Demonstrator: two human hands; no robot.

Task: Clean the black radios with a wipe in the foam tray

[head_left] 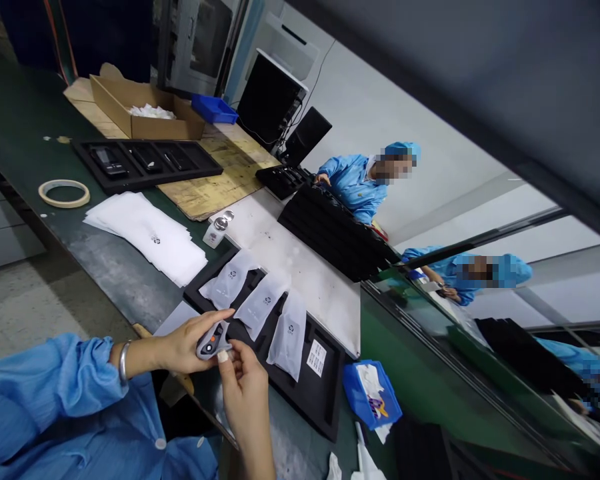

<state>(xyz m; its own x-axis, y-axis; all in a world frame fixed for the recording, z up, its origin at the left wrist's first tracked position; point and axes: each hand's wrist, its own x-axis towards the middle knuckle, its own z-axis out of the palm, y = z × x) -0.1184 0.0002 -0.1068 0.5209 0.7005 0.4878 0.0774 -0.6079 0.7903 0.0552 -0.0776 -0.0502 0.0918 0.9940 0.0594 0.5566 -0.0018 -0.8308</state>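
My left hand (190,343) is closed around a small grey handheld device (211,343) with orange and white buttons, tilted so its face shows. Against the device's near end, my right hand (247,390) has thumb and fingers pinched together. A small white piece (223,356) shows at that thumb; whether it is cloth or a finger cover I cannot make out. Just beyond my hands lies a black foam tray (325,400). Across it rest three frosted plastic bags, such as the middle bag (265,303), with dark items partly visible beneath, and a white label sheet (317,358).
Left of the tray is a stack of white bags (145,233), with a tape roll (64,193) beyond. A dispenser bottle (216,230) with its lid up stands behind the tray. A blue bin (373,393) sits at right. Two co-workers in blue (355,180) work across the bench.
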